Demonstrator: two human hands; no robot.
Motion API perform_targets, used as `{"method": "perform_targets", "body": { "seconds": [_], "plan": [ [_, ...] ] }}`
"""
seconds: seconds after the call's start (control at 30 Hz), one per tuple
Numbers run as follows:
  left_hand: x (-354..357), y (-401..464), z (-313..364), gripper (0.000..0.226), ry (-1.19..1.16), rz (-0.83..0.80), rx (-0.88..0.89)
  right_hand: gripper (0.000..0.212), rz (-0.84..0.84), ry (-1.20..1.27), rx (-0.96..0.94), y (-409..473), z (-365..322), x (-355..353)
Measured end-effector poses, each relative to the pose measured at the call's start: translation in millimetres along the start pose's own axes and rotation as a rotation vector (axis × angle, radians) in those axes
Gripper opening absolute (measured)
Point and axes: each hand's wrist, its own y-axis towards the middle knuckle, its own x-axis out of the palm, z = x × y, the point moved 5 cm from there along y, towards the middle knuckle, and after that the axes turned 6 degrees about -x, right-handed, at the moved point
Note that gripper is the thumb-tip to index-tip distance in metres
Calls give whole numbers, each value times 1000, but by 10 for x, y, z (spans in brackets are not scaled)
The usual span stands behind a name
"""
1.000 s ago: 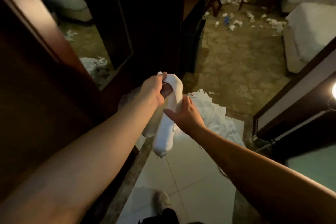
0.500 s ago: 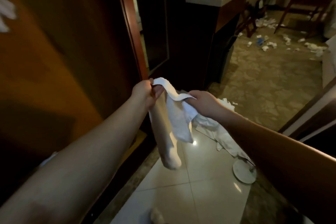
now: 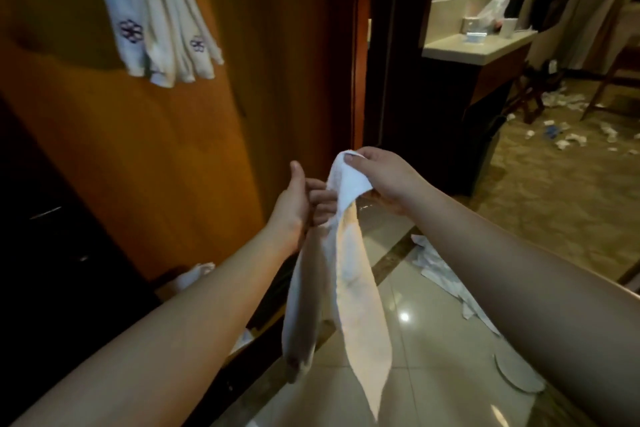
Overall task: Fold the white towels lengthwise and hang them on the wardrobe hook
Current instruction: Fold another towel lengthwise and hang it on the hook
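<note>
Folding step nearly done, by the look of it: right hand pinches the top fold of the white towel, which hangs doubled in two long tails over the tiled floor; left hand sits just beside it, fingers loosely curled, holding nothing visible. Other towels hang on the wardrobe door, up and left. Next move likely calls for lifting the pinched fold up there; the hook itself is out of view.
</note>
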Motion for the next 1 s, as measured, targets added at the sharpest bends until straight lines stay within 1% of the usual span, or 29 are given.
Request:
{"method": "perform_targets", "body": {
  "seconds": [0.07, 0.13, 0.17, 0.2, 0.27, 0.3, 0.37, 0.47, 0.5, 0.57, 0.63, 0.7, 0.73, 0.8, 0.87, 0.93, 1.0],
  "plan": [
    [-150, -320, -1, 78, 169, -57, 126, 22, 26, 95, 52, -98, -48, 278],
    [-225, -584, -53, 70, 356, -88, 188, 15, 38, 217, 86, -186, -107, 536],
    [-278, -658, -80, 69, 461, -53, 212, 16, 40, 267, 93, -228, -164, 645],
    [-354, -699, -103, 69, 564, 22, 240, 20, 33, 315, 96, -266, -232, 743],
    [-565, -764, -141, 55, 652, 180, 263, 30, 4, 397, 91, -331, -397, 891],
    [-687, -800, -173, 47, 646, 219, 243, 31, -4, 424, 89, -365, -484, 941],
    [-922, -858, -257, 38, 629, 222, 168, 27, 22, 483, 84, -424, -637, 969],
    [-1270, -934, -387, 42, 668, 236, 22, 27, 115, 600, 54, -490, -836, 893],
    [-1389, -955, -408, 44, 718, 265, -3, 28, 140, 621, 48, -507, -882, 848],
    [-1627, -1024, -383, 38, 850, 352, 5, 32, 183, 634, 55, -543, -916, 742],
    [-1860, -1108, -303, 25, 1010, 468, 23, 35, 239, 642, 73, -560, -883, 608],
    [-2059, -1219, -198, 15, 1107, 575, 23, 38, 303, 670, 93, -578, -833, 462],
    [-2152, -1278, -137, 15, 1111, 624, 23, 39, 332, 696, 101, -584, -817, 391],
    [-2316, -1414, -1, 23, 1059, 717, 36, 41, 365, 749, 105, -582, -787, 255],
    [-2438, -1512, 150, 28, 994, 786, 116, 40, 349, 795, 86, -543, -764, 151],
    [-2509, -1579, 287, 24, 872, 804, 202, 38, 309, 847, 75, -486, -741, 101],
    [-2559, -1640, 406, 17, 670, 786, 270, 32, 268, 886, 68, -448, -714, 73]
  ]
}}
